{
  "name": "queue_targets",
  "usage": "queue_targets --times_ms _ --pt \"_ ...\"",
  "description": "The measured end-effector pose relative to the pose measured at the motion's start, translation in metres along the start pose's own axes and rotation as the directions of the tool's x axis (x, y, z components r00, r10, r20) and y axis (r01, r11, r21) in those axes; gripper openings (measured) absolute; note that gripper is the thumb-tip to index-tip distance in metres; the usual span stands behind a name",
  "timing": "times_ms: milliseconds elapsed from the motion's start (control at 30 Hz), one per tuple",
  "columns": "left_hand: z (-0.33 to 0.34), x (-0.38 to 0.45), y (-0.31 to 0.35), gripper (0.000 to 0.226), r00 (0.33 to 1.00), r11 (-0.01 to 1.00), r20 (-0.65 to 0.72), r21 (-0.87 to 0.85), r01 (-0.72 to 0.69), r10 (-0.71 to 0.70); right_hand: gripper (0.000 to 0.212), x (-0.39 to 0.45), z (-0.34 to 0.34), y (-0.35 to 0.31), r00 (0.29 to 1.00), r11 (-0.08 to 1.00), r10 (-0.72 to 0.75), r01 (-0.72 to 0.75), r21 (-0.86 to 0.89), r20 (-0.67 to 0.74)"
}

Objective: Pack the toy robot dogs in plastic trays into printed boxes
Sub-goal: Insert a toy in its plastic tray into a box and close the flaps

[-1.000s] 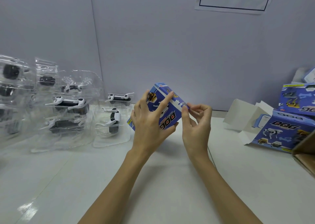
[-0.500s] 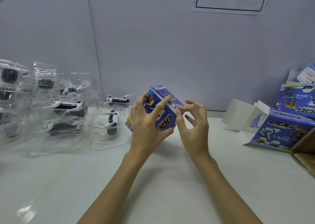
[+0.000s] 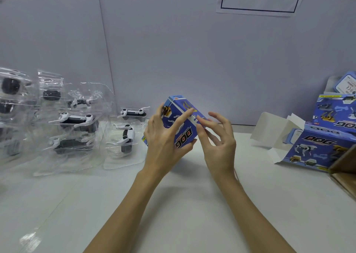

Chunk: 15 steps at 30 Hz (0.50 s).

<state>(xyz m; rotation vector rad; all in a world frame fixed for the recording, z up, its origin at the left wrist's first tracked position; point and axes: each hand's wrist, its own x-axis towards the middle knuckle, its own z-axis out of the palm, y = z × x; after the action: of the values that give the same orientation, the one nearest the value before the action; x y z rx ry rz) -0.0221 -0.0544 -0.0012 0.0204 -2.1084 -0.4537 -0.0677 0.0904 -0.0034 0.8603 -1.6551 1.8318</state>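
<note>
Since the earlier frame, the right hand [image 3: 217, 143] had loosened its pinch at the box edge, fingers now spread with the fingertips [image 3: 199, 120] touching the closed blue printed box [image 3: 180, 123]. The left hand [image 3: 165, 143] gripped that box, tilted above the white table [image 3: 173, 204]. Toy robot dogs in clear plastic trays [image 3: 77, 125] lay at left. More printed boxes [image 3: 317, 146], one with open flaps, sat at right.
</note>
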Motion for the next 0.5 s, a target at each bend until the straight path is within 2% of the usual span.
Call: queue_targets --times_ms 167,300,500 --pt "0.003 -0.001 0.001 0.071 1.0 1.0 0.017 0.017 0.007 -0.007 0.027 -0.003 -0.002 0.005 0.984 0.969 -0.168 0.176 -0.172 0.055" --pt "0.005 -0.002 0.004 0.066 1.0 1.0 -0.012 0.0 0.013 -0.013 0.032 -0.011 0.007 0.007 0.992 0.977 -0.116 0.122 -0.172 0.047" --pt "0.002 0.001 0.004 0.068 0.999 0.999 -0.034 0.053 0.002 0.0 0.02 -0.008 0.007 0.006 0.995 0.991 -0.09 0.093 -0.096 0.038"
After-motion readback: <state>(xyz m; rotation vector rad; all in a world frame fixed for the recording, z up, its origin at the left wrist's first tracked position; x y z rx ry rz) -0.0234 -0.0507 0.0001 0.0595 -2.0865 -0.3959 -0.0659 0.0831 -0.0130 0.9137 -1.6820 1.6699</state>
